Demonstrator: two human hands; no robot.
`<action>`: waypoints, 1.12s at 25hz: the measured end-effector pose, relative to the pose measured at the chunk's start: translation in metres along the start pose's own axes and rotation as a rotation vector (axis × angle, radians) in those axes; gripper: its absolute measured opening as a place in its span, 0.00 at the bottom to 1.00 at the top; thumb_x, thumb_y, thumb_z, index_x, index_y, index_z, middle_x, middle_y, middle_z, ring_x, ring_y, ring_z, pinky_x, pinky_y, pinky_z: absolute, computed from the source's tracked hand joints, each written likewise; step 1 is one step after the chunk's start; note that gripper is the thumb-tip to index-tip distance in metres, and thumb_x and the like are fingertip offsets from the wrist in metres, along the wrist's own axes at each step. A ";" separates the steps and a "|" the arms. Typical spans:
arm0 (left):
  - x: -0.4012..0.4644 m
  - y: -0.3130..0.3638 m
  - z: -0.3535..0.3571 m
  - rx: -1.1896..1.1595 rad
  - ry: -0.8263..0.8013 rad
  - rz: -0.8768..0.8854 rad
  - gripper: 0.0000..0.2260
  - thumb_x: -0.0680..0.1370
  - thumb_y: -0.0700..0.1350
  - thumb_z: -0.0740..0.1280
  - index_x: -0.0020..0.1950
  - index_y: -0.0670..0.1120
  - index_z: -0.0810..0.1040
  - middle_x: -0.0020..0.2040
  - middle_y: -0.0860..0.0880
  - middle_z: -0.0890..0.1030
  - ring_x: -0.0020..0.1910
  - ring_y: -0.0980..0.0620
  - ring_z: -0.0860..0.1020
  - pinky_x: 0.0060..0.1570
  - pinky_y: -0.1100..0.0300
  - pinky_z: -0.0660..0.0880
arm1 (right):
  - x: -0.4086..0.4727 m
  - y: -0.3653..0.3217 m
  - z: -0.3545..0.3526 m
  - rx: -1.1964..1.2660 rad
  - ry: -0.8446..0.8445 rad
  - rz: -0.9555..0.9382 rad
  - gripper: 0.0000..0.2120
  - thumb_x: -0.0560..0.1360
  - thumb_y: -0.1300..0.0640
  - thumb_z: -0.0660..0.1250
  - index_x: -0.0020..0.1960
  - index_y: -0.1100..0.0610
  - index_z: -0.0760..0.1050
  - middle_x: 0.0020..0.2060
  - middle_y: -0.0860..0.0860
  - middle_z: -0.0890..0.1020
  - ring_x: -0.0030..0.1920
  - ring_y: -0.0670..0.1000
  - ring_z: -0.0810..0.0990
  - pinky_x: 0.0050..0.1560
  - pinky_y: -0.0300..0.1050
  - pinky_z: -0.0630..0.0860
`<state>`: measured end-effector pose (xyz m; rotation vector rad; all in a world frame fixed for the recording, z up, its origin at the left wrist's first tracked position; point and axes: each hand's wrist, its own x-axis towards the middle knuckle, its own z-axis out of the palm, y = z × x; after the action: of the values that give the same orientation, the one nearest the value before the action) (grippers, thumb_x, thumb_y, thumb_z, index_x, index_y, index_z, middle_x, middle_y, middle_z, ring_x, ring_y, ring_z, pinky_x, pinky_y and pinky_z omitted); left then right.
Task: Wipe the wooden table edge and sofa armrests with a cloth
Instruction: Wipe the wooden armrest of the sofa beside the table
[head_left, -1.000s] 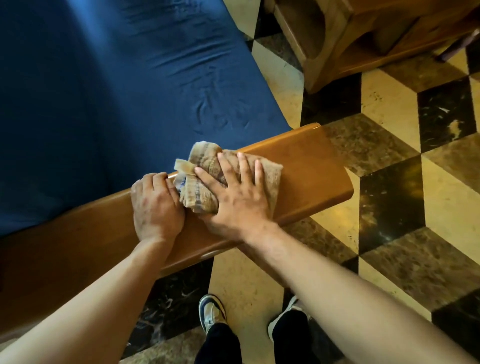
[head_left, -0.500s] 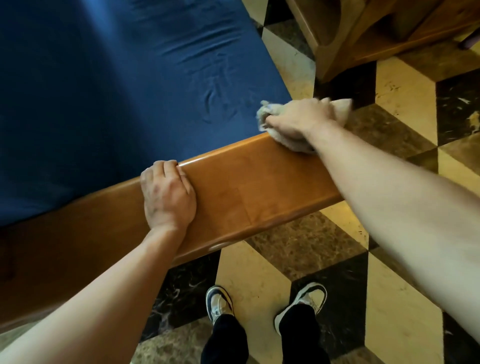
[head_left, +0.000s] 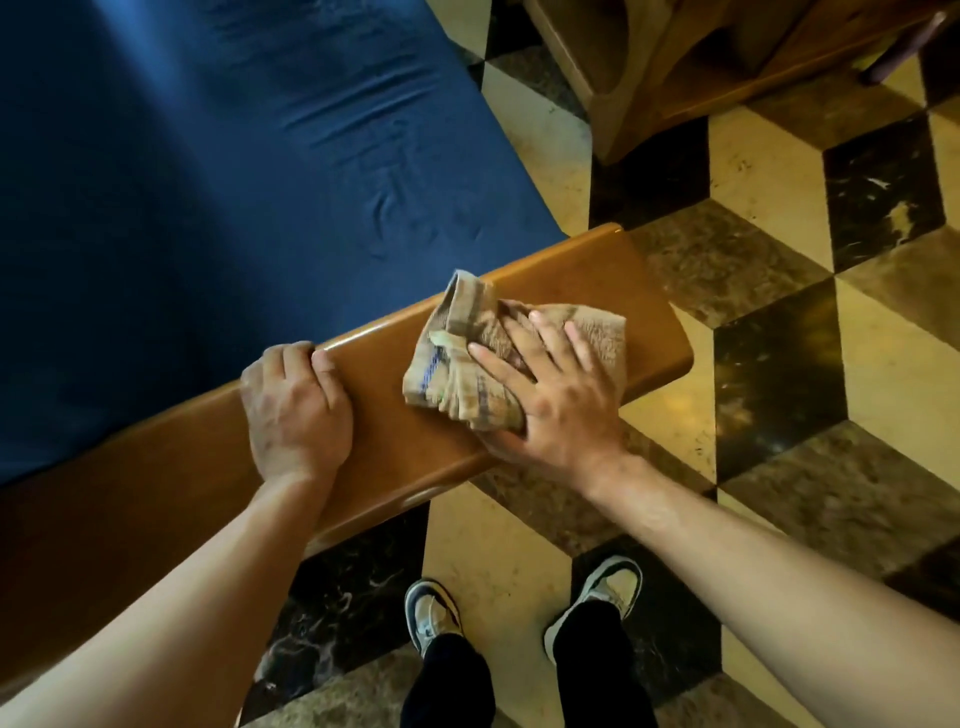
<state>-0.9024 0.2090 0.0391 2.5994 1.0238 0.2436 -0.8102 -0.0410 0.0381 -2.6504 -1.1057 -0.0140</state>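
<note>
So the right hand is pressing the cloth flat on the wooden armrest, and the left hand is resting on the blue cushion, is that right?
Not quite. In the head view the left hand grips the wooden armrest itself, fingers curled over its far edge, not resting on the blue cushion. The right hand does press the cloth flat on the armrest.

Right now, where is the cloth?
In the head view, the cloth lies on the wooden armrest near its rounded end, under the right hand, with the left hand gripping the armrest beside it.
</note>
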 end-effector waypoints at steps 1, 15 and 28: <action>0.000 0.002 -0.001 -0.001 -0.015 -0.006 0.19 0.85 0.50 0.51 0.62 0.41 0.75 0.60 0.39 0.77 0.61 0.38 0.72 0.67 0.43 0.65 | -0.017 -0.004 0.007 -0.016 0.024 -0.008 0.34 0.78 0.29 0.60 0.79 0.45 0.69 0.79 0.57 0.69 0.80 0.63 0.62 0.79 0.67 0.55; -0.036 0.143 0.037 -0.062 -0.094 0.196 0.23 0.82 0.53 0.53 0.68 0.40 0.73 0.69 0.38 0.71 0.71 0.38 0.66 0.76 0.40 0.54 | 0.042 0.132 -0.011 0.489 0.090 0.963 0.31 0.69 0.27 0.64 0.55 0.52 0.83 0.42 0.49 0.86 0.46 0.57 0.86 0.43 0.46 0.78; -0.012 0.249 -0.018 0.204 -0.149 0.142 0.22 0.84 0.54 0.55 0.73 0.42 0.68 0.72 0.37 0.68 0.74 0.38 0.63 0.75 0.41 0.57 | 0.085 0.160 -0.116 0.661 -0.181 0.136 0.30 0.70 0.49 0.77 0.72 0.43 0.76 0.61 0.50 0.83 0.60 0.56 0.82 0.59 0.54 0.79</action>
<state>-0.7593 0.0348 0.1476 2.8276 0.8532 -0.0237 -0.6272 -0.1182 0.1210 -2.1405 -0.7910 0.5317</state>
